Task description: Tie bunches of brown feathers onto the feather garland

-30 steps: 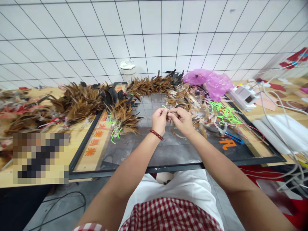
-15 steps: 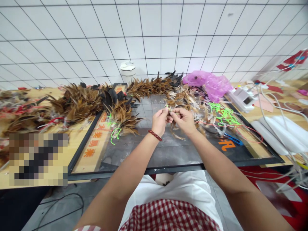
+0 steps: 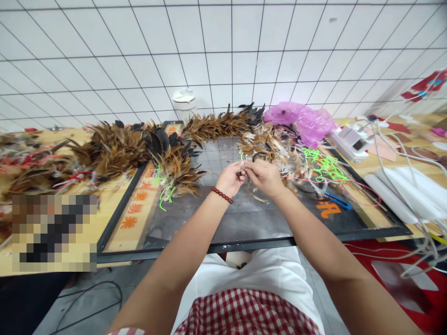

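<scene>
My left hand (image 3: 231, 179), with a red bead bracelet (image 3: 222, 195) at the wrist, is closed in a pinch. Touching it at the fingertips, my right hand (image 3: 264, 177) is closed too. Whatever lies between the fingers is small and mostly hidden; a bit of bright green string (image 3: 242, 156) shows just above them. Behind my right hand lies a pile of loose brown and white feathers (image 3: 265, 142). To the left of my hands is a bundle of brown and black feathers (image 3: 178, 167) with green string ends. A long brown feather strip (image 3: 216, 125) runs behind.
Under my hands lies a black-framed glass panel (image 3: 209, 218). At right are tangled green string (image 3: 324, 165), a blue-handled tool (image 3: 338, 201), a pink plastic bag (image 3: 303, 121), a white power strip (image 3: 352, 142) and white rolls (image 3: 408, 195). A white lidded cup (image 3: 185, 104) stands by the wall.
My hands have turned slightly and dipped a little while staying together. The right hand's fingers are curled in more, with its back now facing up. The feathers around have not moved.
</scene>
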Available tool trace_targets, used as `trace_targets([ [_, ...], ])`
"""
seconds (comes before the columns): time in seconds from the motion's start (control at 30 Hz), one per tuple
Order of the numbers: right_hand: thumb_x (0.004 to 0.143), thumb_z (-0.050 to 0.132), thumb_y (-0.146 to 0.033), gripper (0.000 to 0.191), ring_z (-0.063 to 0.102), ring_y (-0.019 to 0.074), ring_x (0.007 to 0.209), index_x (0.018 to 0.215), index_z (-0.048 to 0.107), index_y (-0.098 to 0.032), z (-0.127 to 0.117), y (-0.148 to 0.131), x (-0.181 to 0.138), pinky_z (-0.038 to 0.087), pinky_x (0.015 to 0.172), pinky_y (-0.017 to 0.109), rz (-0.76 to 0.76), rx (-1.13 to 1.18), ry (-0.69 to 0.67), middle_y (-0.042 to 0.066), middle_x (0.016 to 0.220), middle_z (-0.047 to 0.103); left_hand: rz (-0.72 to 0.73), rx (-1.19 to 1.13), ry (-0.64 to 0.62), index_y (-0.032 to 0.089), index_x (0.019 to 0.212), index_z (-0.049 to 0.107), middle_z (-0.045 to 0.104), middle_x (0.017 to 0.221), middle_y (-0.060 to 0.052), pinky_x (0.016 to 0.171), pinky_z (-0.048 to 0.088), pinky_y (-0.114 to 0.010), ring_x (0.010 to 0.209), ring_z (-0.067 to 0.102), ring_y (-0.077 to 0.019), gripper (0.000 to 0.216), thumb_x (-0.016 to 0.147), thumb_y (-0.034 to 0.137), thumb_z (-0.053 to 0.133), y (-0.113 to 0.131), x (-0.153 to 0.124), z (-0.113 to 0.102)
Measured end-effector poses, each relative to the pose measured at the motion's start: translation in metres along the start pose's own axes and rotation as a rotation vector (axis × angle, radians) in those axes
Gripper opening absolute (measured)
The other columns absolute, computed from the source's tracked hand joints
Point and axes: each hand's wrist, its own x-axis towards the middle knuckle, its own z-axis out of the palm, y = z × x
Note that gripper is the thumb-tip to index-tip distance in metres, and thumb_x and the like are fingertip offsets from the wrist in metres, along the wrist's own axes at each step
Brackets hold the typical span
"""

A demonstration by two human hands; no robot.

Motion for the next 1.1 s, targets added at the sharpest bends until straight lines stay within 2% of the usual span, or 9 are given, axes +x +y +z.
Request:
trace_targets([
  [0.1, 0.089, 0.049, -0.026, 0.022, 0.054, 0.0140, 0.067, 0.101, 0.066, -0.021, -0.001, 0.003, -0.001, 0.041, 0.062, 0.025, -0.004, -0.015, 0.015, 0.003, 0.071, 0.057, 0.050, -0.028, -0.003, 0.009, 0.073, 0.058, 0.053, 0.060, 0.001, 0.039, 0.029, -0.011, 0.045, 0.043, -0.0006, 0.004, 0.076, 0.007, 0.059, 0.000, 0.000, 0.001],
  [0.23, 0.089, 0.050, -0.027, 0.018, 0.055, 0.0144, 0.070, 0.091, 0.065, -0.020, -0.003, 0.003, 0.001, 0.043, 0.064, 0.025, 0.056, 0.073, 0.033, 0.004, 0.074, 0.058, 0.103, -0.082, -0.064, 0.010, 0.073, 0.059, 0.061, 0.072, -0.001, 0.041, 0.032, -0.011, 0.049, 0.046, -0.0004, 0.005, 0.074, 0.007, 0.062, 0.001, -0.001, 0.001],
  [0.37, 0.089, 0.048, -0.027, 0.016, 0.055, 0.0154, 0.072, 0.089, 0.063, -0.021, -0.007, 0.000, 0.004, 0.044, 0.068, 0.027, 0.094, 0.143, 0.028, 0.004, 0.077, 0.059, 0.084, -0.081, -0.096, 0.011, 0.073, 0.060, 0.062, 0.074, -0.002, 0.043, 0.035, -0.011, 0.051, 0.048, -0.0014, 0.003, 0.074, 0.009, 0.062, 0.003, -0.001, -0.001],
  [0.57, 0.091, 0.043, -0.026, 0.019, 0.056, 0.0189, 0.083, 0.095, 0.062, -0.022, -0.010, -0.002, 0.006, 0.045, 0.075, 0.031, 0.081, 0.117, -0.001, 0.007, 0.086, 0.058, 0.038, -0.021, -0.084, 0.012, 0.073, 0.062, 0.061, 0.071, -0.002, 0.048, 0.041, -0.014, 0.053, 0.050, -0.0028, 0.003, 0.075, 0.014, 0.062, 0.010, -0.003, -0.002],
  [0.67, 0.091, 0.042, -0.024, 0.020, 0.056, 0.0194, 0.086, 0.097, 0.061, -0.023, -0.011, 0.000, 0.007, 0.045, 0.078, 0.032, 0.098, 0.120, 0.036, 0.007, 0.090, 0.058, 0.040, 0.051, -0.059, 0.011, 0.068, 0.060, 0.059, 0.066, -0.002, 0.049, 0.041, -0.016, 0.052, 0.050, -0.0040, 0.012, 0.075, 0.020, 0.064, 0.010, -0.004, -0.002],
  [0.9, 0.089, 0.046, -0.023, 0.015, 0.055, 0.0186, 0.086, 0.090, 0.061, -0.022, -0.015, 0.007, 0.011, 0.045, 0.078, 0.032, 0.108, 0.164, 0.082, 0.007, 0.090, 0.056, 0.143, 0.302, -0.054, 0.010, 0.065, 0.060, 0.061, 0.063, -0.003, 0.049, 0.041, -0.019, 0.050, 0.051, -0.0052, 0.019, 0.067, 0.024, 0.073, 0.001, -0.003, 0.000],
  [1.1, 0.087, 0.049, -0.022, 0.012, 0.056, 0.0182, 0.088, 0.085, 0.061, -0.021, -0.020, 0.012, 0.013, 0.045, 0.079, 0.032, 0.147, 0.204, 0.039, 0.006, 0.090, 0.057, 0.121, 0.434, -0.082, 0.010, 0.062, 0.060, 0.057, 0.052, 0.000, 0.048, 0.042, -0.018, 0.047, 0.050, -0.0059, 0.022, 0.064, 0.026, 0.075, -0.004, -0.003, -0.001],
])
